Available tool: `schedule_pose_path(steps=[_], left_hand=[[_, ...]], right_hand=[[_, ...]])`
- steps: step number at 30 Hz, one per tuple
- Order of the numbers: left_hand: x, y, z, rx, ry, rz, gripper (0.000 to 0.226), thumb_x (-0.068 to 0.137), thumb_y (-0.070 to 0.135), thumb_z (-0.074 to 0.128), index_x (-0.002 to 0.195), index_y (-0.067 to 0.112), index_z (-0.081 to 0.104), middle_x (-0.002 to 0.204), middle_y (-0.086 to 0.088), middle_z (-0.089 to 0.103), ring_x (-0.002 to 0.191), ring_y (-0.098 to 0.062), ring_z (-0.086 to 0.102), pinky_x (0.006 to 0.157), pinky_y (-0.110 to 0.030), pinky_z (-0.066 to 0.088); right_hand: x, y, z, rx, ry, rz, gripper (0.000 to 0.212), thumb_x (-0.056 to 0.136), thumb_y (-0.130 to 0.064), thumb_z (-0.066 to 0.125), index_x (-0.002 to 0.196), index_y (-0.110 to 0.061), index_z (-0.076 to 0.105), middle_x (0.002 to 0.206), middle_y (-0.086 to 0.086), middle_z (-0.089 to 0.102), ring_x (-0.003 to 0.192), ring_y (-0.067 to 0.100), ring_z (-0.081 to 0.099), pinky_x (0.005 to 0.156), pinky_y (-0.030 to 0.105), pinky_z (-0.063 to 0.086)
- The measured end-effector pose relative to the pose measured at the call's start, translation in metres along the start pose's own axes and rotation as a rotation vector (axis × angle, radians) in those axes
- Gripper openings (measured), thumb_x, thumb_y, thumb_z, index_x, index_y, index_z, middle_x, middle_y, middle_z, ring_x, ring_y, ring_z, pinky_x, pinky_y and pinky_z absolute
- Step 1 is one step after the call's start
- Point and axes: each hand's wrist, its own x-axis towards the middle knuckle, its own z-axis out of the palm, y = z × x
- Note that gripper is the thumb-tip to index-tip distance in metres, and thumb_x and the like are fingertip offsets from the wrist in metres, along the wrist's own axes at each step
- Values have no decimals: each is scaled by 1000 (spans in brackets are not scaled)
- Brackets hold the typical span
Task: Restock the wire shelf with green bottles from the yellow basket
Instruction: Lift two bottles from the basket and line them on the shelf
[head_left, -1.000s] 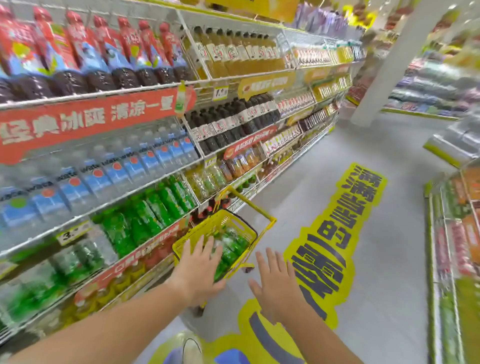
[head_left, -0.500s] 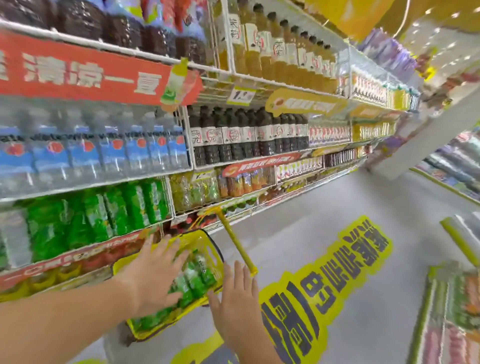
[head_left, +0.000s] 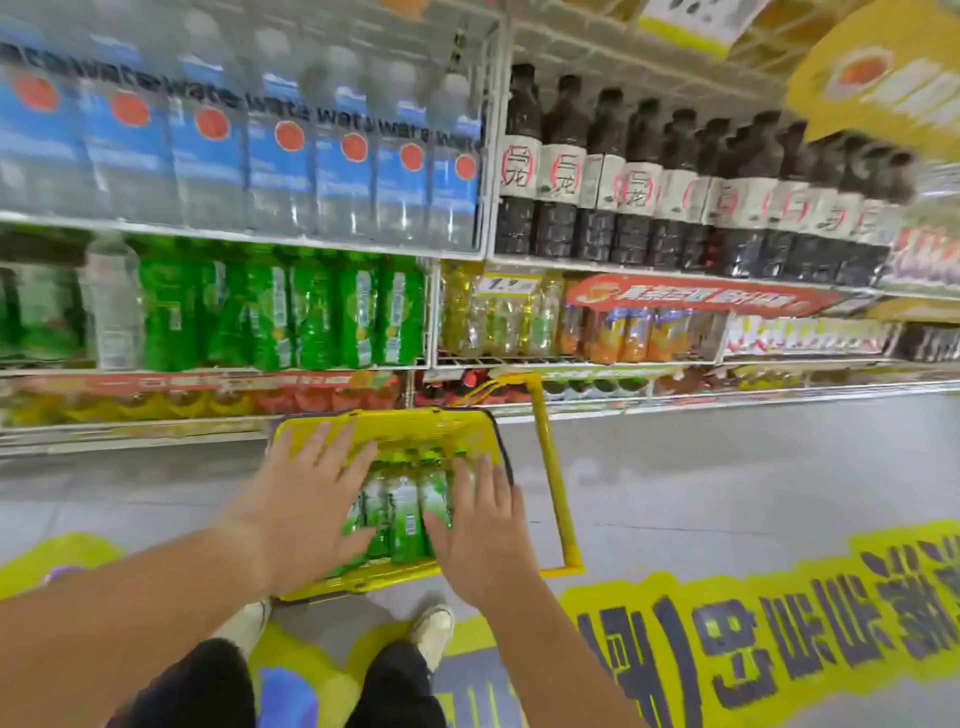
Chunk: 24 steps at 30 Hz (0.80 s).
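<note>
**Both hands spread over the basket, nothing gripped yet**

At upper left the wire shelf (head_left: 156, 370) carries a shelved row (head_left: 270, 312) of upright green stock that looks packed to the front. My judgement is that a new bottle pushed in hard could topple a neighbour.

Below it the left hand (head_left: 306, 504) lies flat with its fingers fanned wide over the near left of the yellow basket (head_left: 384, 418), pinching nothing.

The green bottles (head_left: 402, 514) lie on their sides in the basket, which sits on the floor (head_left: 727, 467). Their long axes run away from the person toward the shelf, and the caps seem to point to the far end (blur makes this uncertain).

The right hand (head_left: 480, 530) is likewise splayed, its fingertips at the rightmost bottle. Scooping several at once with such flat hands risks one rolling free.

Further right the handle (head_left: 550, 467) stands raised, and a careless lift might catch it and drag the basket.
</note>
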Motion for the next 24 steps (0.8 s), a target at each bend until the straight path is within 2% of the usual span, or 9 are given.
schedule_pose_path(steps=[4,6,8,9,12,14,18,22,24], left_hand=[[20,14,37,-85,-85,-133,107,66,71,-16,160,19,-12,169,-14,-6,155,-36,-2,123,-58,8],[32,20,53,-122,-91,-192,100,77,73,-8,160,18,-11,168,-15,-7,155,-35,-2,123,-57,8],[45,25,73,-126,-106,-228,91,92,73,10,159,16,-13,168,-15,-9,155,-35,-4,124,-56,5],[51,28,84,-129,-119,-240,90,95,71,16,159,15,-15,168,-15,-11,155,-36,-5,124,-56,4],[69,34,118,-120,-113,-270,91,92,72,11,159,15,-14,168,-16,-8,155,-37,-2,123,-58,7],[82,35,137,-142,-114,-285,90,95,71,19,160,16,-12,168,-16,-7,155,-36,-1,123,-58,9],[115,37,167,-180,-125,-254,91,96,70,26,159,17,-14,168,-14,-10,155,-35,-6,124,-58,5],[145,36,204,-179,-137,-247,91,96,71,24,159,18,-15,168,-14,-12,155,-35,-5,123,-57,9],[156,34,224,-183,-124,-251,92,96,71,25,159,17,-13,168,-14,-8,155,-36,-3,123,-58,10]], right_hand=[[38,28,30,-34,-61,-116,75,93,-59,23,144,-9,48,146,21,48,134,41,46,104,59,42],[53,36,44,-40,-111,-168,82,91,-61,13,150,-10,37,153,21,37,140,42,36,110,59,35],[65,44,61,-61,-185,-224,85,88,-63,2,157,-14,16,161,19,18,148,38,17,117,56,21],[69,48,71,-66,-207,-240,82,92,-63,3,157,-16,8,163,17,11,150,36,11,119,54,17],[81,54,103,-57,-287,-253,74,99,-61,16,157,-20,-7,165,12,-5,151,31,-2,122,50,8],[87,54,122,-72,-321,-273,74,100,-59,15,156,-19,-11,165,10,-6,151,31,-3,122,50,9],[100,53,159,-70,-306,-275,85,86,-64,-8,157,-18,-4,165,12,1,151,33,5,121,51,14],[120,52,196,-62,-335,-265,73,100,-58,15,156,-19,-11,164,11,-7,151,31,1,122,47,11],[129,50,215,-43,-349,-260,74,100,-58,18,155,-20,-12,165,11,-8,151,30,1,122,46,12]])
